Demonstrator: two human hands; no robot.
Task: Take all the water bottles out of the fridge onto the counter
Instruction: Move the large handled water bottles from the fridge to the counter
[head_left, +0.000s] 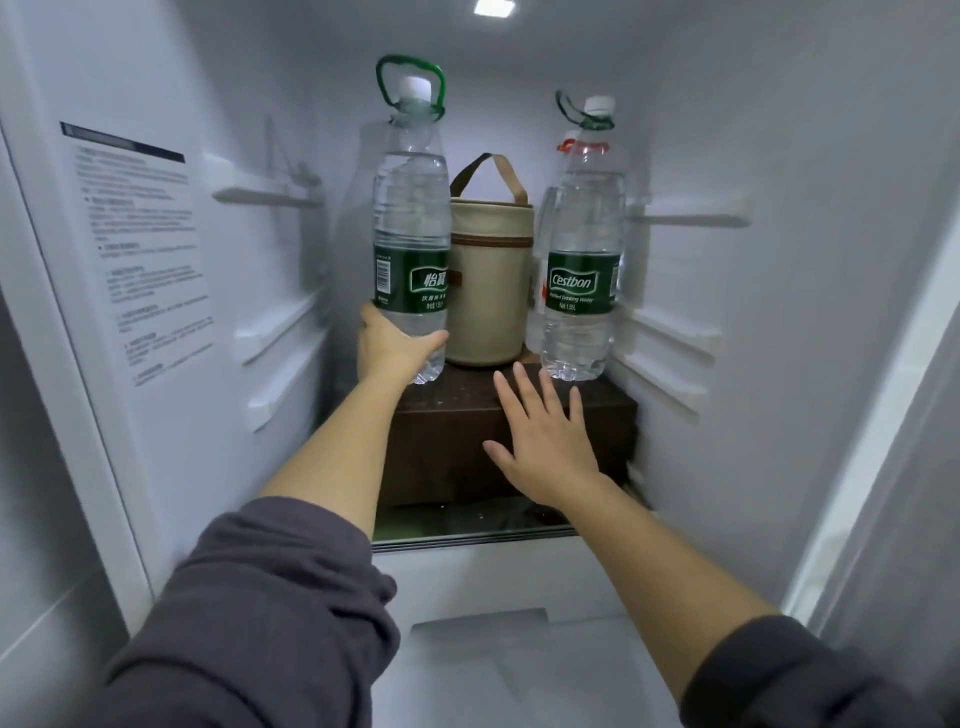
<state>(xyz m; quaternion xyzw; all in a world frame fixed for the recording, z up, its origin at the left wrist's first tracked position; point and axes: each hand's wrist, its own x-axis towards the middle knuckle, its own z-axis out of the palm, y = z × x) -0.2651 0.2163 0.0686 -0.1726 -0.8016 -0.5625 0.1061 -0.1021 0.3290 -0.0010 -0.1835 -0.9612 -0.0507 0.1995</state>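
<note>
Inside the open fridge two large clear water bottles with green labels stand on a dark brown box (467, 441). My left hand (395, 348) grips the left bottle (411, 218) low down, below its label. The right bottle (583, 249) stands upright with a white cap and green carry loop. My right hand (545, 441) is open with fingers spread, just in front of and below that bottle, not touching it. Behind the right bottle a third bottle with a red collar (569, 146) partly shows.
A beige round bag with a brown handle (491, 280) stands between the two bottles. White shelf rails line both fridge walls. A printed sticker (140, 249) covers the left wall. A glass shelf edge (467, 538) lies under the box, a white drawer below.
</note>
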